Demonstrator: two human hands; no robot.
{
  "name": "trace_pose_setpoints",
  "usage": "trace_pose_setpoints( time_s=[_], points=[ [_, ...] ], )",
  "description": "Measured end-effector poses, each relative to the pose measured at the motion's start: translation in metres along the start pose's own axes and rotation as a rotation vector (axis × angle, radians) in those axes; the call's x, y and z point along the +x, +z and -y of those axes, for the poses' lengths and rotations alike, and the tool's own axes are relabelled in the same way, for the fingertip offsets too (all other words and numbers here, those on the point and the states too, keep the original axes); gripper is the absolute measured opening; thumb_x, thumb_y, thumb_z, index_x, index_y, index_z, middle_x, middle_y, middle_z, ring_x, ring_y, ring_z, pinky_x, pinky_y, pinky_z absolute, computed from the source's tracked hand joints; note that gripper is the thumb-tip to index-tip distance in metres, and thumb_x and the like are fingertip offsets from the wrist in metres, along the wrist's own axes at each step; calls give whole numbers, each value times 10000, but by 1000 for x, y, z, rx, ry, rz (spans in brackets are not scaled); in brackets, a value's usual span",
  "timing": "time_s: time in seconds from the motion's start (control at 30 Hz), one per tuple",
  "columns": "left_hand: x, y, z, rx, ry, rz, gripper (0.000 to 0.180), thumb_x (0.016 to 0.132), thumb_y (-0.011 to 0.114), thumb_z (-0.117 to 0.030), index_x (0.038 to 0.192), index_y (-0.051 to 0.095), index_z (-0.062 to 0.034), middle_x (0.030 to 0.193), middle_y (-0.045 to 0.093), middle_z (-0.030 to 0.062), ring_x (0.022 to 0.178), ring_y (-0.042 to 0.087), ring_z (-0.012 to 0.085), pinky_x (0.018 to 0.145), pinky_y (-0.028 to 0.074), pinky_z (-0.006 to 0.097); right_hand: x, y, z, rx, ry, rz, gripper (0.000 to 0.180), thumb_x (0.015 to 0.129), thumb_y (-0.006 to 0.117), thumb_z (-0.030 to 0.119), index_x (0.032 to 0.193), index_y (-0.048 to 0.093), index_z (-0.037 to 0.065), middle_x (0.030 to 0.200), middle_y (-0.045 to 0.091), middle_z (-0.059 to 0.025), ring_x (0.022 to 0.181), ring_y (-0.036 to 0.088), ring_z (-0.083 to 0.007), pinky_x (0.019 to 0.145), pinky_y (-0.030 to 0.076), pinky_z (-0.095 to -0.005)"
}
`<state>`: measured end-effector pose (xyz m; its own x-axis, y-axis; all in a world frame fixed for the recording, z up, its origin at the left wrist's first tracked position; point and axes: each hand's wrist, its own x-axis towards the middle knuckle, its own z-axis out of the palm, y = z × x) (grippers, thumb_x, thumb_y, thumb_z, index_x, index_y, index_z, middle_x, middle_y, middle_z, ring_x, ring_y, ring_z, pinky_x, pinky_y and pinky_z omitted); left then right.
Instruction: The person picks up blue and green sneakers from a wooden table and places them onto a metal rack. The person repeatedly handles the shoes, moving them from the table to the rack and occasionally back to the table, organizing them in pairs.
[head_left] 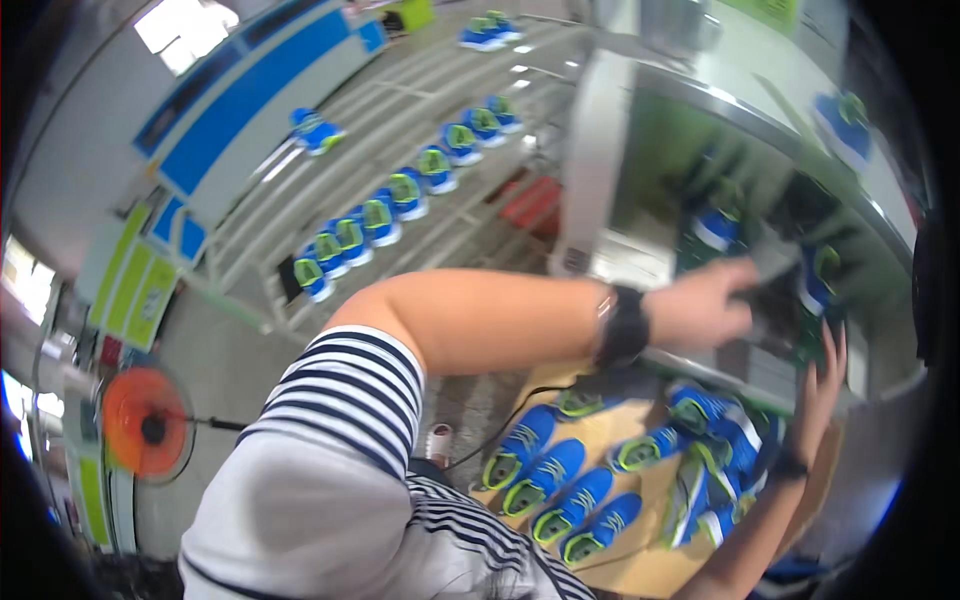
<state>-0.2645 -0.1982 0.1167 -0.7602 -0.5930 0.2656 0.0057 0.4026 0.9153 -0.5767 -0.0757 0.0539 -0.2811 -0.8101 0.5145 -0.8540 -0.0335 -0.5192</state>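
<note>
My left hand [700, 308], blurred by motion, reaches across before a metal machine's opening. A black watch [624, 325] is on its wrist; its fingers look apart and I see nothing in them. Farther in, beyond it, a blue and lime-green shoe [718, 226] stands in the opening. My right hand [822, 385] is open, fingers stretched toward a second blue shoe [818, 280] in the opening; whether they touch it I cannot tell. Several matching shoes stand in a row on a tan tabletop [640, 572] below, and a pile of blue shoes [712, 440] lies to their right.
At the far left, more blue shoes [378, 216] stand in a line on a slatted roller rack [400, 110]. Another shoe [845, 128] is on top of the machine [600, 150]. An orange fan [148, 422] is at left. A black cable [500, 430] runs beside the table.
</note>
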Motion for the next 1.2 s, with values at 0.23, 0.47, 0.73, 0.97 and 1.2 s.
trace_pose_setpoints(
  time_s=[0.23, 0.47, 0.73, 0.97, 1.2],
  points=[
    [-145, -227, -71, 815, 136, -386, 485, 873, 624, -67, 1353, 563, -98, 1442, 517, 156, 1376, 460, 335, 1162, 358, 450, -198, -61, 104, -281, 432, 541, 414, 973, 632, 116, 1375, 568, 39, 1511, 481, -180, 1238, 577, -314, 954, 516, -398],
    [-221, -495, -18, 1919, -988, -567, 512, 988, 481, -267, 1490, 453, -170, 1536, 443, 157, 1407, 422, 360, 1069, 438, 557, -266, -61, 199, 18, 697, 331, 348, 958, 599, 59, 1295, 589, -28, 1391, 579, -187, 1325, 517, -308, 1143, 366, -389],
    [-291, -674, 96, 1833, -812, 16, 603, 734, 772, -37, 1259, 546, -230, 1610, 379, 9, 1521, 255, 348, 1109, 282, 718, -324, -55, 309, -88, 869, 243, 349, 941, 658, 149, 1272, 625, 45, 1156, 664, -134, 1052, 647, -252, 897, 515, -351],
    [-322, -736, 20, 1371, -454, -411, 649, 741, 730, -192, 1353, 553, -68, 1159, 669, 177, 1094, 632, 292, 986, 460, 340, -389, -12, 325, 145, 1111, 95, 357, 929, 672, 132, 1266, 631, 22, 1063, 694, -123, 967, 665, -215, 857, 526, -339],
    [-274, -582, -71, 1266, 232, -47, 437, 984, 603, -73, 1389, 486, 42, 1401, 523, 148, 1206, 569, 242, 1032, 456, 354, -398, 25, 334, 179, 1006, 161, 375, 919, 676, 130, 1275, 630, 19, 1129, 703, -155, 987, 686, -240, 849, 545, -349]
  ],
)
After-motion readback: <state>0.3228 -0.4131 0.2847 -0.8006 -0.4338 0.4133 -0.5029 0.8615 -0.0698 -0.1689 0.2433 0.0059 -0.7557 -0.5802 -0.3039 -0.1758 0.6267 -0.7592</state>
